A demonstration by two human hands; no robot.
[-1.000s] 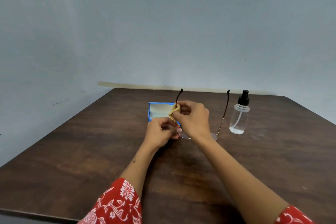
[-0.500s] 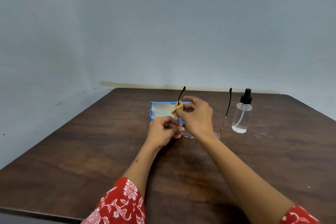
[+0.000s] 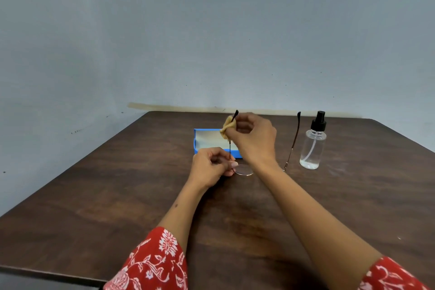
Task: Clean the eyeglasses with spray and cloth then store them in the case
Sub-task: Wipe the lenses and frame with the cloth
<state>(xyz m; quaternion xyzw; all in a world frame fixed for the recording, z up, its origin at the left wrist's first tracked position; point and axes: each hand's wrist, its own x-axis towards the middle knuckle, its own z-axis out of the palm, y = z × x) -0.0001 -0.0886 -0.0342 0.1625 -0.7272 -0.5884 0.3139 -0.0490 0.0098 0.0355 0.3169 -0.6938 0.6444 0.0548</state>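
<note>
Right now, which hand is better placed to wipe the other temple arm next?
Probably the right hand: it already pinches the yellow cloth and sits nearer the far temple arm, while the left hand steadies the eyeglasses.

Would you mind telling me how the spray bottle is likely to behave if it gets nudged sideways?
The spray bottle stands tall and narrow on the table, so it would probably tip rather than slide. Only a little liquid shows at its bottom, so it is likely light. Its clear, smooth wall may be somewhat slippery.
</note>
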